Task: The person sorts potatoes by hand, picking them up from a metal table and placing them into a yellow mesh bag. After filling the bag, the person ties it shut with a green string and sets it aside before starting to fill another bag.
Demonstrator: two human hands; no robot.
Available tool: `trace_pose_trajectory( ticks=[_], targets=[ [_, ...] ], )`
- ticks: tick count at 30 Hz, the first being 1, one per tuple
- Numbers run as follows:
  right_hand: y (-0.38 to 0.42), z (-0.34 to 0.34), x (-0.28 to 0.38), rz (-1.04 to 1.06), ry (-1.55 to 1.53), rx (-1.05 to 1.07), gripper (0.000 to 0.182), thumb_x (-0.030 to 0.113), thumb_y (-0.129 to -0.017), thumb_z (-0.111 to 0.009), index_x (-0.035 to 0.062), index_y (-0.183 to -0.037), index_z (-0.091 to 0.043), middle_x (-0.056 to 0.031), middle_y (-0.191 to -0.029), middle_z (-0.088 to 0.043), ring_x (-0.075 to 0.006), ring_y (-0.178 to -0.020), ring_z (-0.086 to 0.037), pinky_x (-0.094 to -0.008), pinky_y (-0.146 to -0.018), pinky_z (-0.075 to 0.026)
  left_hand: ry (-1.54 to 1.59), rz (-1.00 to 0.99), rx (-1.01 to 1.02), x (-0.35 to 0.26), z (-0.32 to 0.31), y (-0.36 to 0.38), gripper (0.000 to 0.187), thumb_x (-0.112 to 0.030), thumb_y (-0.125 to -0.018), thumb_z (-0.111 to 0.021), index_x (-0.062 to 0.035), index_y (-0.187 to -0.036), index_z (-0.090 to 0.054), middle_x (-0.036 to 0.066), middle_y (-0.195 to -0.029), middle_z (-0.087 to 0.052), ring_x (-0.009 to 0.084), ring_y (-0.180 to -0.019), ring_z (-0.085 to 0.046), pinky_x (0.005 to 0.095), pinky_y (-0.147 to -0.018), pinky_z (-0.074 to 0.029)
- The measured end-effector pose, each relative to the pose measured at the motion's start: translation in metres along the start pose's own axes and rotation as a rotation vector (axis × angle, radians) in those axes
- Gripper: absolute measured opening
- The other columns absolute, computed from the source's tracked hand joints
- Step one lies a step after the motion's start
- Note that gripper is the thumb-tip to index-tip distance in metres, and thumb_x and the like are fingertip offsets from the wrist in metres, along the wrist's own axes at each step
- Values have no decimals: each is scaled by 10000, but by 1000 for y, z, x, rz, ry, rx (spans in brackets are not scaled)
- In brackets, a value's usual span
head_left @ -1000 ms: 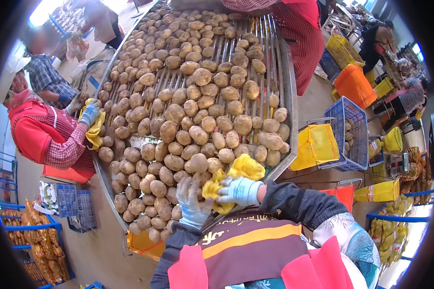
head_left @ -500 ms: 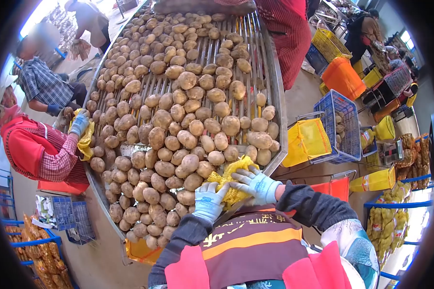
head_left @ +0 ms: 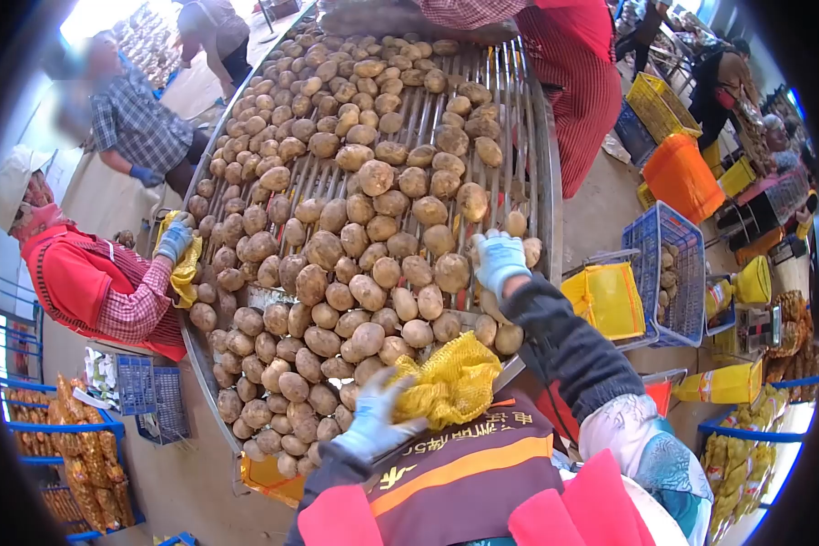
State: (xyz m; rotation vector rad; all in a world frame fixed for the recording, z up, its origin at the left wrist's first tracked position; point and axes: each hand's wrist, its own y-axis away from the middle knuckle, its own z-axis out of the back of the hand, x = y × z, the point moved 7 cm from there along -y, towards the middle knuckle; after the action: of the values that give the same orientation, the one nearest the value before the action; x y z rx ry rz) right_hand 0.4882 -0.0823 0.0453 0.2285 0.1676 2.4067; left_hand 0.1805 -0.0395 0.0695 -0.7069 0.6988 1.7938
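Note:
A yellow mesh bag (head_left: 455, 378) bulges at the near edge of the sorting table; what is inside is hidden. My left hand (head_left: 373, 419), in a light-blue glove, has the left end of the bag between thumb and fingers. At the table's right side, my right hand (head_left: 500, 259) is gloved the same way. Its fingers curve down over a potato that the hand mostly covers. Another potato (head_left: 531, 250) lies just to its right. Many brown potatoes (head_left: 322, 247) spread across the slatted metal table (head_left: 505, 109).
Across to the left, a person in a red vest (head_left: 82, 282) holds a yellow bag (head_left: 187, 264). Another person in striped clothing (head_left: 578, 127) stands at the far right corner. Blue crates (head_left: 669, 259) and a yellow sack on a stand (head_left: 603, 300) are on the right.
My right hand has left the mesh bag and moved forward onto the potatoes at the right edge. My left hand stays at the bag, which now looks fuller and wider.

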Motion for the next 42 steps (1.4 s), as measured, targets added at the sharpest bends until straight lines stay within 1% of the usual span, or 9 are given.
trace_pose_trajectory(
  ticks=[6,10,13,16,19,24,33,39,42],
  targets=[
    [26,44,41,439,-544,-66,368,356,-785,-642,72,-1018,-623,-164,-1015,-621,-349,-974,-582,-415,-858,-463,1356,311,-424,-2,18,-34,837,-444,-776,-707,-146,-1412,-250,95,-1360,-353,237,-1182,-433,373,-876,-481],
    [-42,13,-63,-119,95,-183,498,284,-796,-592,141,-1263,-496,-170,-1328,-450,-351,-1208,-448,-485,-985,-370,1397,537,-388,28,-14,-32,390,-342,-892,-602,-80,-1168,-515,46,-979,-572,160,-871,-595,314,-672,-543],
    [-54,-11,-92,-225,-49,110,510,185,-776,-598,140,-1274,-497,-190,-1337,-424,-369,-1174,-475,-446,-978,-404,1485,563,-387,30,-14,-25,283,-336,-901,-588,-78,-1015,-573,49,-850,-590,185,-790,-613,321,-647,-549],
    [-33,21,-46,55,-250,-256,476,140,-736,-647,121,-1203,-560,-198,-1066,-574,-362,-1036,-557,-416,-911,-458,1636,548,-453,28,-10,-23,277,-339,-903,-583,-67,-953,-576,62,-862,-603,212,-823,-618,324,-676,-553],
    [19,25,62,487,-1008,373,413,185,-767,-667,46,-1146,-579,-186,-1056,-590,-319,-1034,-561,-355,-902,-443,1695,386,-311,17,-11,-32,439,-309,-898,-590,-110,-1258,-436,99,-1133,-564,258,-940,-607,375,-752,-554],
    [4,21,126,662,-360,-98,622,325,-759,-666,94,-1299,-459,-160,-1357,-423,-344,-1246,-398,-442,-1030,-319,1863,332,-261,34,-19,-16,541,-280,-877,-626,-147,-1329,-359,107,-1174,-537,187,-820,-579,307,-641,-525],
    [7,-34,236,745,-20,143,528,495,-854,-499,189,-1285,-510,-185,-1461,-262,-386,-1366,-205,-681,-1024,-173,1878,371,-379,53,-23,-2,489,-316,-885,-612,-140,-1290,-405,113,-1096,-565,177,-752,-585,314,-619,-523],
    [35,-40,191,930,-242,459,407,434,-879,-483,187,-1187,-579,-98,-1227,-551,-300,-1208,-458,-571,-1072,-168,1844,595,-598,87,-22,22,425,-386,-884,-605,-116,-1198,-511,66,-991,-603,156,-724,-582,301,-600,-513],
    [-5,-22,164,753,-283,331,275,366,-860,-549,115,-911,-648,-156,-792,-646,-359,-748,-616,-419,-705,-494,1889,636,-693,101,-23,29,340,-373,-881,-609,-124,-1108,-563,61,-927,-621,183,-710,-594,318,-602,-522]
  ],
)
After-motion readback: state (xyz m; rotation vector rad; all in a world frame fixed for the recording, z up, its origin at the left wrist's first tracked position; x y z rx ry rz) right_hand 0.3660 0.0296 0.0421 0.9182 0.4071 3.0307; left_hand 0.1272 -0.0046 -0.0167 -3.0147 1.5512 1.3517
